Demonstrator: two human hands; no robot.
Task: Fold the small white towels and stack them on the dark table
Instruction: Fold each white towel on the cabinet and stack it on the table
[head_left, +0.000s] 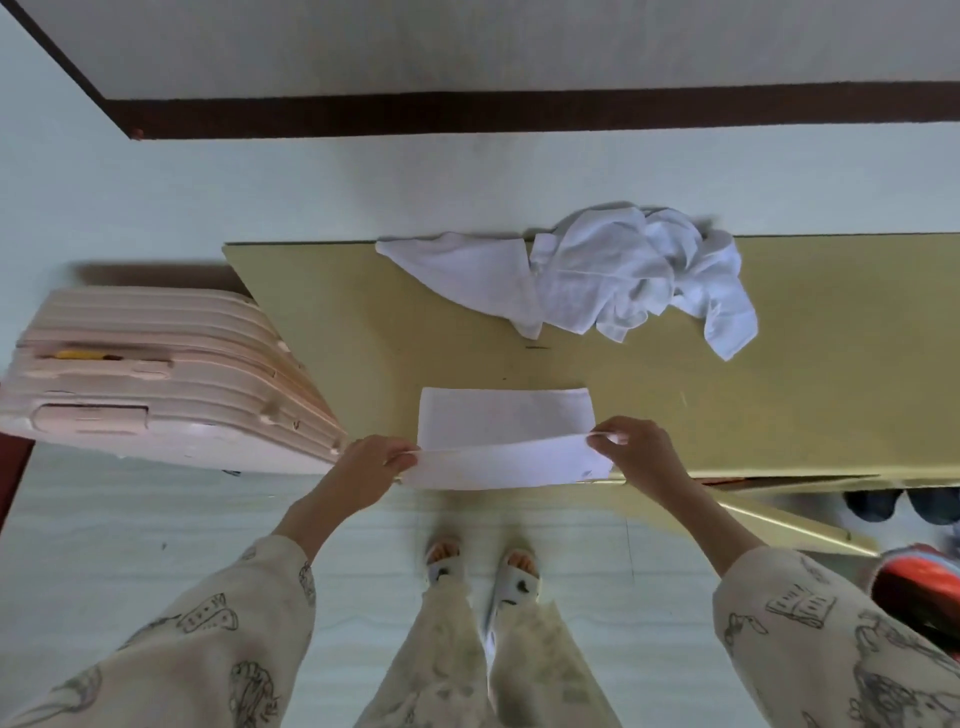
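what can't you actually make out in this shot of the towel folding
Head view only:
- How many towels are in the crumpled pile: folds hide each other.
- The near strip of the towel past the table edge: the lifted fold covers it.
- Fingertips of the left hand and right hand: tucked behind cloth.
- The orange item: cut off by the right frame edge.
- Dark shapes under the table: shadowed, blurred.

A home room: pink suitcase (156, 374) on the tiled floor (130, 519), shoes (898, 504) beneath the table (831, 364).
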